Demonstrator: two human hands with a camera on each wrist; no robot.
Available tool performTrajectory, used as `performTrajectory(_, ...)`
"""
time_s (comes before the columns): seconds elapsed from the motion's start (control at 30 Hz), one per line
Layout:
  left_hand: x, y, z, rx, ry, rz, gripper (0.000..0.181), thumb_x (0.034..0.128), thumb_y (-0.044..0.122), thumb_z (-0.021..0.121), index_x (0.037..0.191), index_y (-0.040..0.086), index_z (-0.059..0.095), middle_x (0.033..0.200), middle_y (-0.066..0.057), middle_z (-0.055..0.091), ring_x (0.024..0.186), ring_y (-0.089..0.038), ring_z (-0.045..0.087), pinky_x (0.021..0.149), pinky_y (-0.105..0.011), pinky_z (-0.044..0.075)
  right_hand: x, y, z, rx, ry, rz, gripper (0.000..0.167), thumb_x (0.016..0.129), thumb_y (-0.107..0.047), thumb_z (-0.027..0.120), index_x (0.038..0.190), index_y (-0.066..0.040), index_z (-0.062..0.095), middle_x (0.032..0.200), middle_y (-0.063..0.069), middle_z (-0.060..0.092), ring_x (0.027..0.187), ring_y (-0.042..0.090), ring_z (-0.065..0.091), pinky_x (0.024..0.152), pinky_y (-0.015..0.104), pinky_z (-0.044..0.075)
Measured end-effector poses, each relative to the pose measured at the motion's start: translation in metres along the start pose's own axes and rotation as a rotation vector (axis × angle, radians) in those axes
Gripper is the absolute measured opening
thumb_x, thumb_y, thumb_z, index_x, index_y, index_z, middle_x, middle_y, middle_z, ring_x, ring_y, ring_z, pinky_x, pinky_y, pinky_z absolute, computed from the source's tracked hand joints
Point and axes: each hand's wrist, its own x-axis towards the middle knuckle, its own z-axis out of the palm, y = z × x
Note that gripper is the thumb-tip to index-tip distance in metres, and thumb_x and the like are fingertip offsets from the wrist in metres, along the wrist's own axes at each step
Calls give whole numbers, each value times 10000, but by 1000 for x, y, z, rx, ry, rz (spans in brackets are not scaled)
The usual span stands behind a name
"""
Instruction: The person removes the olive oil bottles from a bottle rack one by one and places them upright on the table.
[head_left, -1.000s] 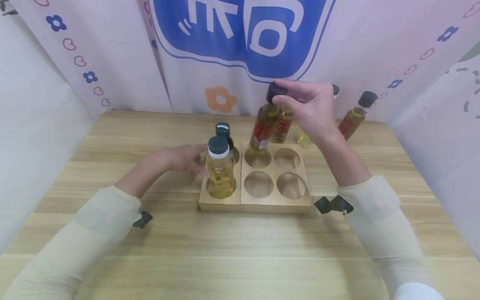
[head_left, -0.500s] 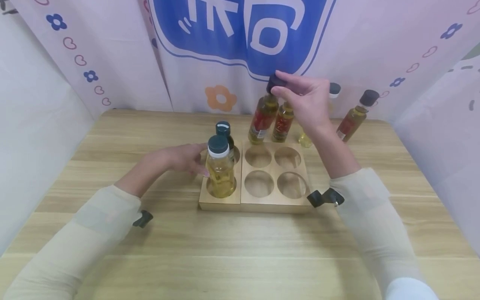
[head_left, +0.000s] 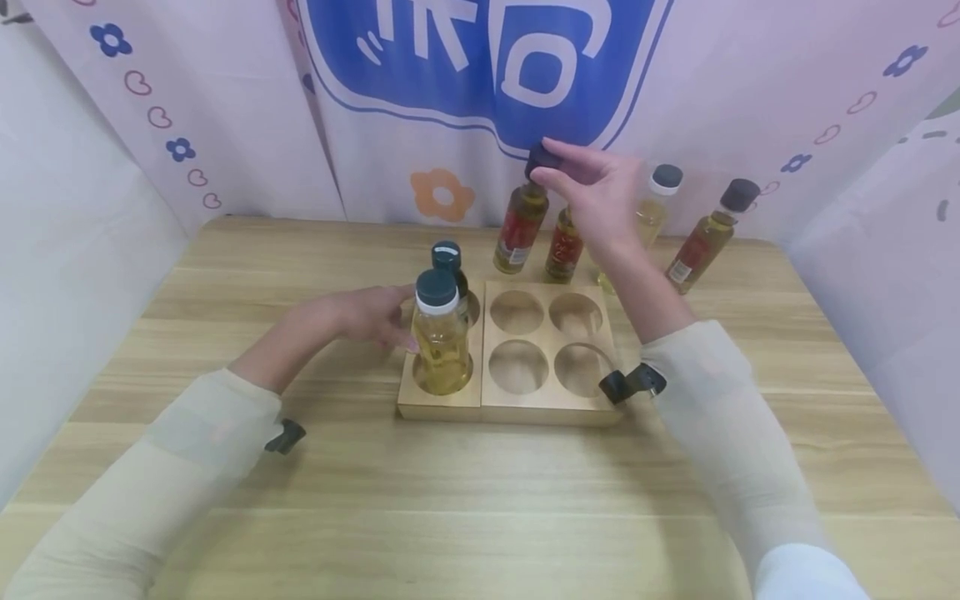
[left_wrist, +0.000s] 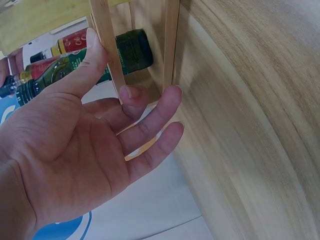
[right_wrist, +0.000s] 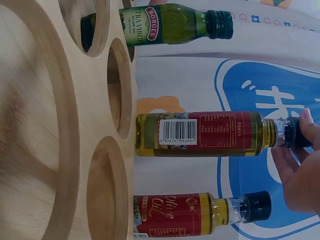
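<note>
My right hand (head_left: 603, 196) pinches the black cap of a red-labelled olive oil bottle (head_left: 519, 229) behind the wooden rack (head_left: 551, 408). The right wrist view shows this bottle's barcode (right_wrist: 178, 132); whether its base touches the table I cannot tell. At the rack's left side is my left hand (head_left: 371, 318), its thumb over the upper board (left_wrist: 107, 42) and its index finger bent beneath. Beside it, a clear bottle of yellow oil (head_left: 442, 354) stands in the front left hole. A green olive oil bottle (right_wrist: 165, 25) occupies the hole behind, partly hidden.
Behind the rack stand another red-labelled bottle (head_left: 564, 250), a clear oil bottle (head_left: 651, 217) partly behind my right hand, and a third red-labelled bottle (head_left: 699, 250) farther right. A printed cloth (head_left: 375, 167) hangs along the table's back edge.
The right hand has carried the red-labelled bottle backward, from over the rack's rear hole to behind the rack. The left hand and the rack have stayed put.
</note>
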Motion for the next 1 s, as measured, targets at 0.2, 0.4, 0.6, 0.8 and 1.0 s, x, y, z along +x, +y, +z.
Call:
performTrajectory(0.2, -1, 0, 0, -4, -2, -1, 1027, 958, 272, 757, 1653, 15, 45, 1077, -188, 723, 846, -287, 706, 960, -518, 555, 6, 13, 6, -69, -1, -21, 343, 840, 1, 850, 1172, 4, 764, 1190, 151, 748, 1037, 163, 745, 958, 267, 570)
performTrajectory(0.4, -1, 1, 0, -4, 0, -4, 1020, 962, 271, 753, 1654, 18, 48, 1104, -195, 721, 854, -287, 708, 973, -525, 548, 10, 24, 12, -151, 7, -18, 341, 834, -21, 864, 1160, -4, 768, 1184, 133, 746, 1074, 158, 729, 969, 242, 555)
performTrajectory(0.6, -2, 1, 0, -4, 3, -10, 1018, 957, 276, 757, 1654, 20, 60, 1143, -201, 712, 878, -284, 708, 965, -517, 553, 13, 33, 16, -183, 23, 1, 330, 816, -32, 882, 1130, -19, 781, 1152, 134, 755, 952, 115, 727, 919, 246, 573)
performTrajectory(0.8, -2, 1, 0, -9, 0, -15, 1025, 956, 289, 759, 1656, 29, 58, 1153, -206, 708, 887, -288, 708, 962, -524, 553, 13, 38, 19, -177, 27, 29, 340, 817, -27, 879, 1141, -24, 777, 1162, 141, 748, 956, 129, 733, 914, 245, 578)
performTrajectory(1.0, -2, 1, 0, -4, 1, -13, 1026, 958, 288, 756, 1656, 25, 52, 1121, -190, 717, 869, -288, 706, 959, -518, 552, 15, 43, 20, -183, 16, 28, 355, 827, -24, 871, 1166, -10, 767, 1191, 158, 741, 980, 161, 740, 906, 245, 584)
